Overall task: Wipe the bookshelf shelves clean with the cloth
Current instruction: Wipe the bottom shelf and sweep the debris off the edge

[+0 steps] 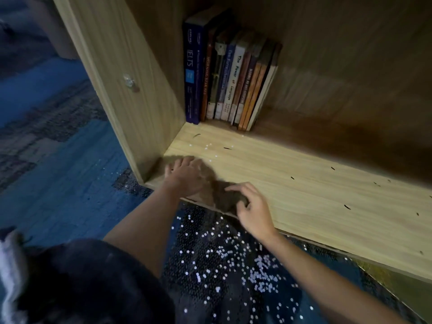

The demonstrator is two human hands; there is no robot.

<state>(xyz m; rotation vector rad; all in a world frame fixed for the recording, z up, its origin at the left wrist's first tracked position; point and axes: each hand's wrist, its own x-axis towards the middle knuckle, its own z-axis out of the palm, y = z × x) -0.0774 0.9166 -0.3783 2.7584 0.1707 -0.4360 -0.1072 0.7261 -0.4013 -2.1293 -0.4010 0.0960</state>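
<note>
The crumpled dark-brown cloth point(222, 195) lies at the front left corner of the pale wooden shelf point(304, 188). The left hand point(184, 176) presses it down with fingers spread, and the right hand point(253, 208) curls round a bunched fold. It looks light, limp and easily rucked, so it is probably best held bunched under a palm.

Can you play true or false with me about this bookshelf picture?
1. The left hand and right hand both touch the crumpled brown cloth. True.
2. The row of books lies flat in a pile. False: the books stand upright in the back left corner.
3. Small dark bits and white specks lie on the light wooden shelf board. True.
4. The cloth is at the shelf's right end. False: it is near the left front corner.
</note>
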